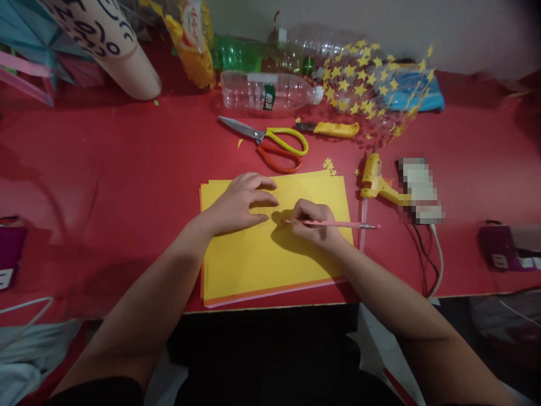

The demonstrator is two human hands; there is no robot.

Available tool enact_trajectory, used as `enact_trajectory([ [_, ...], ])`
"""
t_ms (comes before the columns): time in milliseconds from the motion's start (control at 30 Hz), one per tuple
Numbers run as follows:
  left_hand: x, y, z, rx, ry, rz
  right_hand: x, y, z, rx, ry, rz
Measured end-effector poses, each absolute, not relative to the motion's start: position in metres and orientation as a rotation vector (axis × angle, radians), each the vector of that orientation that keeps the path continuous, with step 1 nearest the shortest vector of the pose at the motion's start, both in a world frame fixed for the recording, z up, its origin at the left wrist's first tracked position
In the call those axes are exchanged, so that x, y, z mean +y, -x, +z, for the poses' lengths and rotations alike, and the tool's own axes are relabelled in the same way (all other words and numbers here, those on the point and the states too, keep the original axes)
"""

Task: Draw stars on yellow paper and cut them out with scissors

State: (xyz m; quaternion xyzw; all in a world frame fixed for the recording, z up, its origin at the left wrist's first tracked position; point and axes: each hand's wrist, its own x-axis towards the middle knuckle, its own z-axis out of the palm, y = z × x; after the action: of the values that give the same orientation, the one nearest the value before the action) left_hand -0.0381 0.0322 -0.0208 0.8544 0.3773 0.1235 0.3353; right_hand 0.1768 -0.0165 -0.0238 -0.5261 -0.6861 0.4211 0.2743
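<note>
A stack of coloured paper with a yellow sheet on top lies near the table's front edge. My left hand rests flat on the sheet's upper left part, fingers apart, holding nothing. Faint pencil lines show beside its fingers. Closed around a pink pencil, my right hand rests on the right half of the sheet. The pencil's tip points left, toward my left fingers, at the paper. Its eraser end sticks out past the sheet's right edge.
Behind the paper lie scissors and a yellow cutter. Plastic bottles and a star-covered clear piece stretch along the back. To the right are a glue gun, a blurred device and cables. A tall cup stands back left.
</note>
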Motion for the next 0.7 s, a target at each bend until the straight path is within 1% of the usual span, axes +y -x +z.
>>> enact_trajectory([
  [400,0.0325,0.0379,-0.0203,0.983,-2.229,0.312,-0.0169,-0.1757,-0.0225,-1.845,1.382,1.109],
  [700,0.0318,0.0375,-0.0202,0.982,-2.229,0.327,-0.0190,-0.1759,-0.0246,-1.874,1.371,1.169],
])
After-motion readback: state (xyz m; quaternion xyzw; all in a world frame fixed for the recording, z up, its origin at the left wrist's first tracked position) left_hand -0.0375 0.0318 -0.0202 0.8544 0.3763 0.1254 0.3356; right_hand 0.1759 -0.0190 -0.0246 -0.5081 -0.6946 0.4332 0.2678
